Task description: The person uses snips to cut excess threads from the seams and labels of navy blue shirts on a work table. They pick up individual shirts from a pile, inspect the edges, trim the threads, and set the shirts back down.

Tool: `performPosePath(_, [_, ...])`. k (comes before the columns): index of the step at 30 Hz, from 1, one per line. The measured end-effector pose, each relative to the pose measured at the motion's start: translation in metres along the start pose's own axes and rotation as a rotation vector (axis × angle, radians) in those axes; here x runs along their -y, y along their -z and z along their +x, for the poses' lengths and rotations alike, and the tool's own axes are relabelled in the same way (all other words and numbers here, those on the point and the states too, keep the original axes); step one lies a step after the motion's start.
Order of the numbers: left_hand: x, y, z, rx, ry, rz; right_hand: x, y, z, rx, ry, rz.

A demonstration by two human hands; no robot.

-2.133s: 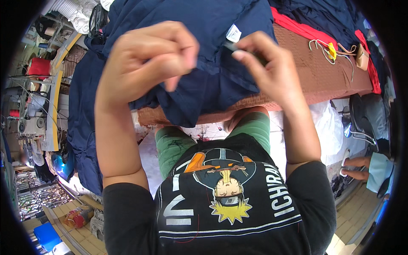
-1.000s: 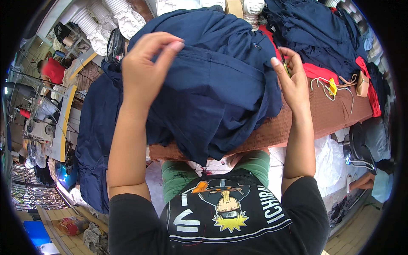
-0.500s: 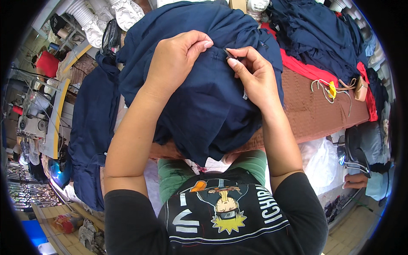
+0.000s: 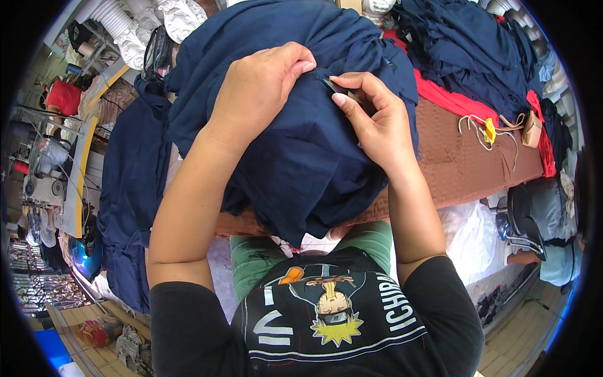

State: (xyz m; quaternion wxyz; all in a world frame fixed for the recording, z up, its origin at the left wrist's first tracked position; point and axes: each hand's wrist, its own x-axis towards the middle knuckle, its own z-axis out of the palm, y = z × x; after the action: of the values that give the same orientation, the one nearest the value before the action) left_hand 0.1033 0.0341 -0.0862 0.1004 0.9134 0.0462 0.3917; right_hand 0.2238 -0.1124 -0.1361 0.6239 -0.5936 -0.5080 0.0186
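A bunched navy garment (image 4: 301, 157) lies on the brown table cover (image 4: 465, 169) in front of me. My left hand (image 4: 260, 88) grips a fold near the top of it, fingers closed on the cloth. My right hand (image 4: 370, 119) pinches a small dark edge of the same garment between thumb and forefinger, right beside the left fingertips. Both forearms come up from the lower edge over the cloth.
More navy cloth (image 4: 135, 207) hangs off the table's left side. A pile of navy garments (image 4: 477, 50) lies at the back right over red cloth (image 4: 452, 100). A yellow object with cords (image 4: 490, 129) rests on the brown cover. Sewing machines (image 4: 44, 182) stand at far left.
The garment was lifted close to my face, then laid down and spread with hands apart. Both hands have now come together at one spot on its top.
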Motion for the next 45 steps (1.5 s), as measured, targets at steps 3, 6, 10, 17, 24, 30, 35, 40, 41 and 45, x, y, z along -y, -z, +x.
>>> performPosePath(3, [-0.001, 0.000, 0.000, 0.017, 0.017, 0.004, 0.005, -0.001, 0.001, -0.003, -0.017, -0.063])
performPosePath(6, [-0.002, 0.000, 0.000, 0.032, 0.030, 0.007, 0.007, -0.003, 0.002, -0.002, -0.022, -0.110])
performPosePath(10, [-0.005, 0.002, -0.001, 0.024, 0.016, 0.006, 0.008, -0.007, 0.005, -0.023, 0.041, -0.181])
performPosePath(17, [-0.016, 0.106, 0.012, 0.204, -0.420, -0.687, 0.013, 0.023, 0.018, -0.116, 0.114, -0.284])
performPosePath(24, [0.058, 0.126, -0.038, 0.147, 0.541, -0.185, 0.031, -0.006, 0.043, 0.027, 0.302, -0.442])
performPosePath(30, [0.094, 0.124, -0.059, 0.256, 0.568, 0.064, 0.046, 0.006, 0.053, 0.144, 0.201, -0.394])
performPosePath(35, [0.060, 0.170, 0.084, -0.207, 0.403, -0.132, 0.080, 0.157, 0.107, -0.336, 0.205, -0.197])
performPosePath(40, [0.109, 0.124, 0.146, -0.310, 0.110, -0.030, 0.070, 0.219, 0.120, 0.220, 0.133, -1.298])
performPosePath(41, [0.099, 0.133, 0.132, -0.199, 0.114, -0.035, 0.075, 0.207, 0.117, 0.475, -0.431, -1.285])
performPosePath(45, [0.046, 0.120, 0.060, -0.148, 0.157, -0.232, 0.084, 0.244, 0.074, 0.423, -0.517, -1.146])
